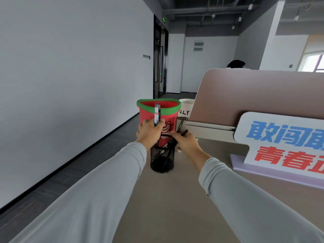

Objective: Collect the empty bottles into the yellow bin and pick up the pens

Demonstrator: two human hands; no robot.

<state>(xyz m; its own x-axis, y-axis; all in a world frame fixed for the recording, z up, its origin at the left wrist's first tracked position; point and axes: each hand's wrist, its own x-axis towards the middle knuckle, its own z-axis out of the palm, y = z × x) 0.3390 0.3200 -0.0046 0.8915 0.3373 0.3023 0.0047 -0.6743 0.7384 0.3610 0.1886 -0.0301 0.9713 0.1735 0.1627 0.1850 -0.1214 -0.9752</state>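
On my feed both hands are up at the far end of the pale beige desk top (pixel 175 204), close together over a black wire-mesh pen cup (pixel 162 163). The left hand (pixel 149 133) is closed in a loose fist, and its fingers wrap a small bundle of upright pens with blue and white barrels (pixel 157 114). Their tops stand well above the knuckles, in front of the red plastic bin with a green rim (pixel 149 116).

The right hand (pixel 187 142) sits just to the right of the cup's rim. Its fingers are curled in and pinch a couple of slim black pens (pixel 180 126) that slant up and to the right. Their lower ends point down towards the cup's mouth, but I cannot tell whether they touch it. More dark pens (pixel 161 156) show through the mesh inside the cup.

The two hands are near each other but apart. I see grey sleeves (pixel 105 190) covering both forearms.

The red bin stands directly behind the cup, and a white mug with black lettering (pixel 186 106) stands just beside the bin on the right. A dusty pink desk partition (pixel 254 95) rises to the right. In front of it stands a white sign with blue and red characters (pixel 280 146).
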